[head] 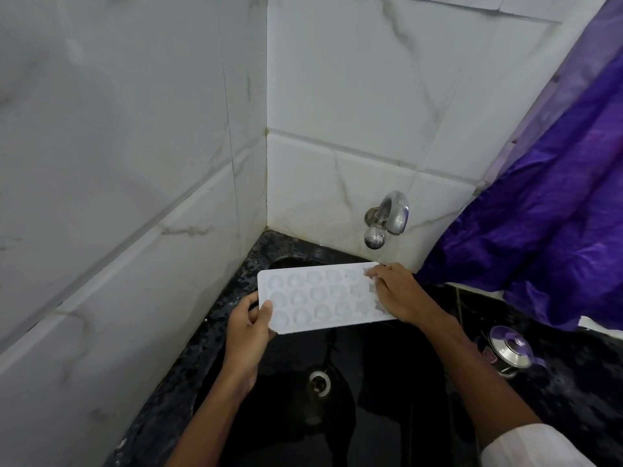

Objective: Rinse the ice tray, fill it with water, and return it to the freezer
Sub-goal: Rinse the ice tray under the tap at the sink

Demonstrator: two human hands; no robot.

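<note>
Setting: marble-tiled corner, black sink (387, 416), steel tap (387, 219) on the wall.
Ice tray (320, 296): held level over the sink, below the tap.
Your left hand (247, 332): clamped on its near-left corner.
Your right hand (401, 294): gripping its right end.

The ice tray (320, 296) is a white plastic rectangle with rounded corners. It has three long rows of small moulded cells; their shapes look rounded, and some look like little shells, but they are too soft to tell exactly. The tray is held in the air above the black sink (387, 399), nearly flat, with its long side going from left to right and the cells facing up. Its right end is a little further from the camera than the left end. It is just below and in front of the tap (387, 219). I cannot tell if there is water in the cells.
</note>
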